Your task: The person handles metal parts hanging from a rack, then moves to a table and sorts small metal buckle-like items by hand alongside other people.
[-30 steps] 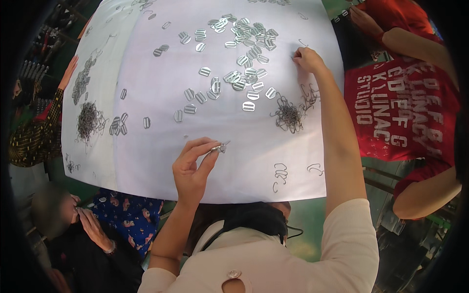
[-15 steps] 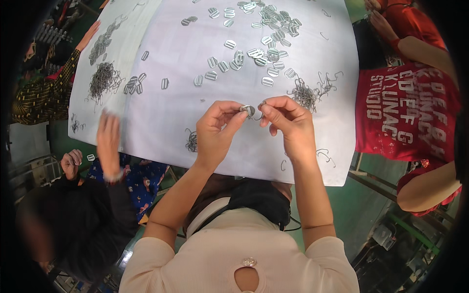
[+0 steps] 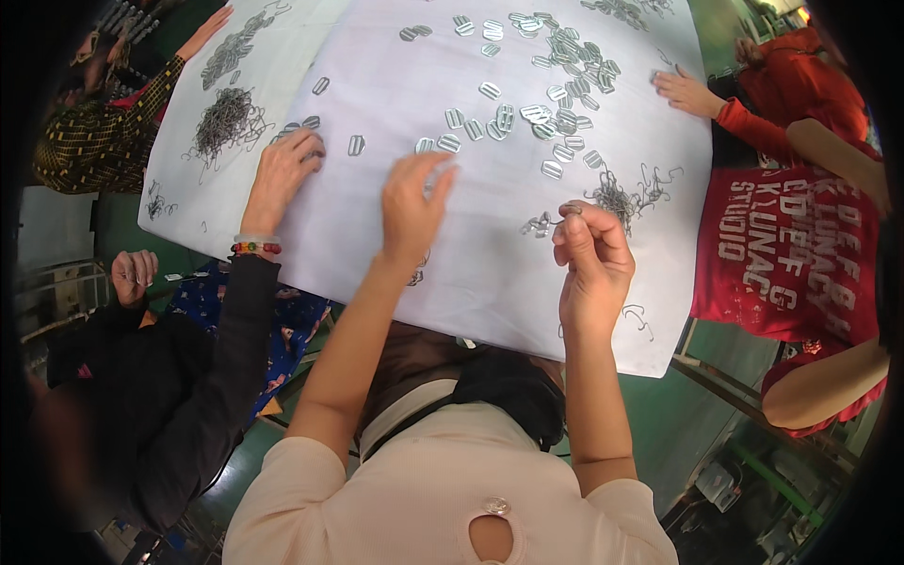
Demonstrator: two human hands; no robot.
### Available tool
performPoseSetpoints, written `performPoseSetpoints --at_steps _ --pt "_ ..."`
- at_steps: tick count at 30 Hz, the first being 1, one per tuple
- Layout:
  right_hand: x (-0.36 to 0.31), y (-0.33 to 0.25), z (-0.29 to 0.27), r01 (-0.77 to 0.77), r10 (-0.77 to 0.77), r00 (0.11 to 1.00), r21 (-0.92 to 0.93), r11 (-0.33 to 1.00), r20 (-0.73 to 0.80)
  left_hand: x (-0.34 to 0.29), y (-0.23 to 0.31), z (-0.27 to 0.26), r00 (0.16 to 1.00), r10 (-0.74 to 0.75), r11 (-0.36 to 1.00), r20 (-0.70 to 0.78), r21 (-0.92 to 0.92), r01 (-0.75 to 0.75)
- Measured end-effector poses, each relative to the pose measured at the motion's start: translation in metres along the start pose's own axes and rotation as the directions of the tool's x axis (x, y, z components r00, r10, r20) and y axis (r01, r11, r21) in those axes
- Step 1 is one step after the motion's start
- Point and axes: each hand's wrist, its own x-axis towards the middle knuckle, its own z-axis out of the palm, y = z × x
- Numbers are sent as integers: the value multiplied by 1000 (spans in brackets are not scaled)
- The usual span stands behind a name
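My left hand (image 3: pixel 414 209), smeared by motion, reaches out over the white cloth just short of several flat slotted metal buckles (image 3: pixel 448 143). Its thumb and fingers are apart, and nothing shows between them. My right hand (image 3: pixel 598 264) is closed in a pinch on a small wire hook (image 3: pixel 573 211), mostly covered by the fingertips. Just left of those fingertips is a small metal piece (image 3: pixel 538 224); whether it hangs from the hook or lies on the cloth I cannot tell. Beyond the right hand lies a tangle of wire hooks (image 3: pixel 614 200).
More buckles (image 3: pixel 574 71) spread over the far part of the white-covered table (image 3: pixel 490 273). Another hook heap (image 3: pixel 226 122) lies at left. A co-worker's hand (image 3: pixel 282 169) with a beaded bracelet touches buckles there. Other people's hands rest at the far-left edge (image 3: pixel 205 33) and right edge (image 3: pixel 689 91).
My left hand has let go of the buckle and moved away from the right hand, toward the loose buckles. My right hand stays pinched. The left co-worker's hand has moved onto the table's buckles.
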Motion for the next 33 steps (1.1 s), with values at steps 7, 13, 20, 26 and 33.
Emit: performPoseSetpoints --at_steps 7,13,20,26,33 --pt "-6 2 1 19 -20 998 9 1000 55 23 -48 12 994 61 889 93 447 -97" --pt "-7 7 5 14 -10 994 -28 1000 109 29 3 -8 813 -507 773 286 -266 575" --pt "-7 9 11 19 -16 992 -19 1000 123 12 81 -24 874 -331 696 355 -534 481" --pt "-3 23 10 116 -108 989 -74 991 106 7 99 -25 882 -290 701 372 -545 461" --pt "44 26 -33 252 -274 959 -656 712 71 8 91 -25 910 -284 741 304 -533 409"
